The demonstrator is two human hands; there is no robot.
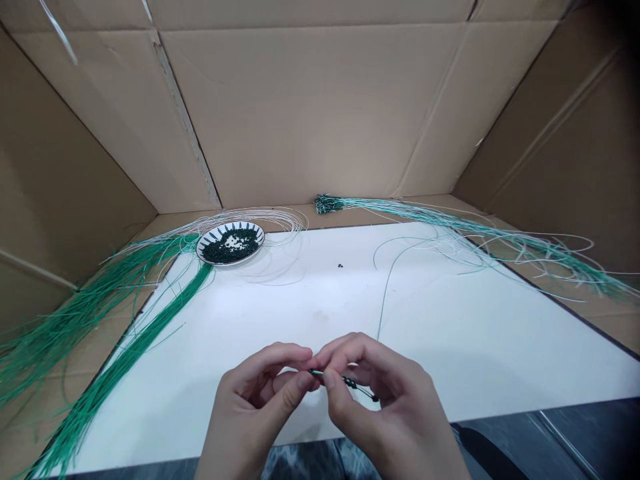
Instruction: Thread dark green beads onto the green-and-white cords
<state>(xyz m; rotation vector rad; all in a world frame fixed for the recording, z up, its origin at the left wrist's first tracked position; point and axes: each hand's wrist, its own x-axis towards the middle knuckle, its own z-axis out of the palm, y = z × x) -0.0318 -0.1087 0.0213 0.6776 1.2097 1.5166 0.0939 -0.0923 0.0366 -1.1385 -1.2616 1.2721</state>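
Note:
My left hand (pixel 255 400) and my right hand (pixel 385 407) meet low in the view above a white board (pixel 280 313). Between their fingertips is a short green wire strung with small black beads (pixel 347 381). Its left end is pinched by my left thumb and forefinger, while my right fingers grip the strand further along. Part of it is hidden by my fingers. A thin green wire (pixel 395 273) rises from behind my right hand across the board.
A patterned plate (pixel 230 262) holds dark green beads (pixel 231 245) at the far left of the board. Long green wire bundles (pixel 100 313) (pixel 450 220) lie on both sides. A few loose beads (pixel 340 265) sit mid-board. Cardboard walls (pixel 310 107) surround the board.

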